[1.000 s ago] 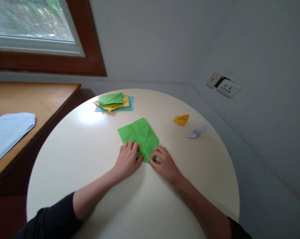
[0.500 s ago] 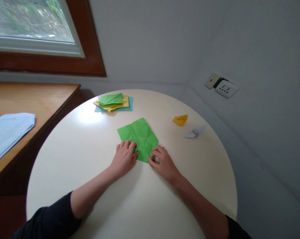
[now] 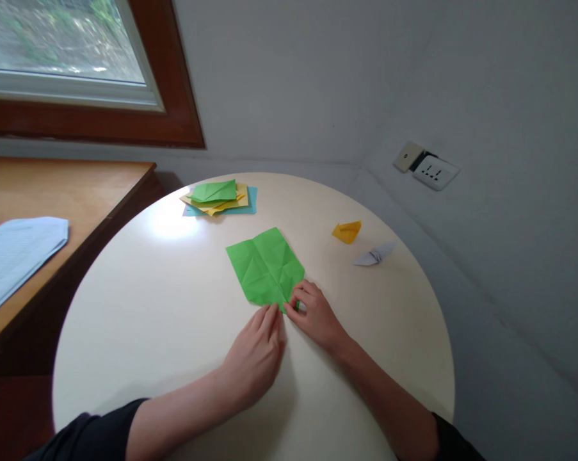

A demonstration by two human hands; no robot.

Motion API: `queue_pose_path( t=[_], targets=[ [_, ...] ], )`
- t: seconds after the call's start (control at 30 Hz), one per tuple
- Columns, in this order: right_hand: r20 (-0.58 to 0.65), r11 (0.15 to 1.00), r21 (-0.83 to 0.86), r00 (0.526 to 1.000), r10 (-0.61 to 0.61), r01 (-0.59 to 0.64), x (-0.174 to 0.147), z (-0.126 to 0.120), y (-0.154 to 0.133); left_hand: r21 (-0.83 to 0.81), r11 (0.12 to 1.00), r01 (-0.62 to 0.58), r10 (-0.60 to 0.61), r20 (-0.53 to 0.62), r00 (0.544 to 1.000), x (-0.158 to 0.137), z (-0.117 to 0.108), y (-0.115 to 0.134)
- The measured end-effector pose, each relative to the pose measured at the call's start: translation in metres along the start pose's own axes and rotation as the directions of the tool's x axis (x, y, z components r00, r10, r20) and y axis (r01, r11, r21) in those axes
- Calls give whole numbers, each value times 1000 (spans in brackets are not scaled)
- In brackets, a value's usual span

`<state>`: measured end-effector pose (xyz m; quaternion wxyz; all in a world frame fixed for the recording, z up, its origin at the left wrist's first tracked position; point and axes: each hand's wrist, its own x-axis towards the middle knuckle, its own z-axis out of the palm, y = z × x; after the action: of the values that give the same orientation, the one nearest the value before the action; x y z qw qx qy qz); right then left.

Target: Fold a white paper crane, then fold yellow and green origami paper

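A creased green sheet of paper (image 3: 267, 266) lies on the round white table (image 3: 139, 307) in front of me. My right hand (image 3: 315, 312) pinches its lower right edge between thumb and fingers. At the near edge of the sheet, my left hand (image 3: 260, 346) has its fingers pressed together, the tips touching the paper close to the right hand's thumb. The underside of the left hand's grip is hidden from view.
Toward the back left of the table sits a stack of coloured paper (image 3: 221, 197). An orange folded paper (image 3: 347, 232) and a white folded paper (image 3: 374, 255) lie to the right. White sheets (image 3: 24, 256) rest on the wooden desk (image 3: 87, 186) at left.
My left hand has moved from the sheet's left side down and right to its near edge, uncovering the left side. My right hand keeps its place on the paper.
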<state>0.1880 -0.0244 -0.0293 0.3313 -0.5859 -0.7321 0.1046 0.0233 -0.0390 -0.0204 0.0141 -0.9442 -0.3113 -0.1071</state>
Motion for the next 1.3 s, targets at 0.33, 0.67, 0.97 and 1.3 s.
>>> queue_pose_path(
  t=[0.33, 0.67, 0.97, 1.3],
  targets=[
    [22, 1000, -16, 1000, 5, -4, 0, 0, 1, 40, 990, 137, -139, 42, 989, -3, -8, 4],
    [112, 1000, 27, 994, -2, -1, 0, -4, 5, 84, 983, 163, -161, -35, 986, -3, -8, 7],
    [197, 989, 145, 980, -39, 10, 2, -16, 7, 82, 984, 160, -157, -36, 987, -4, -7, 6],
    [198, 982, 187, 979, -50, 12, 2, -20, 6, 62, 986, 156, -157, -2, 988, -6, -4, 1]
  ],
)
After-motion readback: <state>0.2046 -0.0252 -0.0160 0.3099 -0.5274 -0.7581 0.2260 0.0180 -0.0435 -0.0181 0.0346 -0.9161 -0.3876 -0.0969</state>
